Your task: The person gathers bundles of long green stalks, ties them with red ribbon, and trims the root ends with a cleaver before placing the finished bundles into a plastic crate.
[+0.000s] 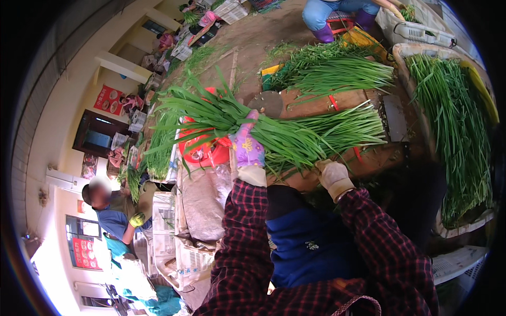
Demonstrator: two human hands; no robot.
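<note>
My left hand [248,148], in a purple flowered glove, grips a bunch of long green garlic chives [290,138] around its middle. The leafy ends fan out to the left, and the other end slants down to the right. At that lower end my right hand [335,176], in a pale glove, has its fingers curled against the leaves; whether it pinches any is hidden. Beneath and behind the held bunch, another pile of chives [357,123] with pale stem ends lies on a wooden board [379,158]. A red strip [334,102] crosses the board beyond it.
More chives [344,75] lie farther back. A grey metal plate [395,117] is at the board's right. Crates, one holding chives [454,130], stand right. A red plastic tub [203,155] and sacking [203,201] are left. A person [112,213] sits left; another's purple boots [324,33] show ahead.
</note>
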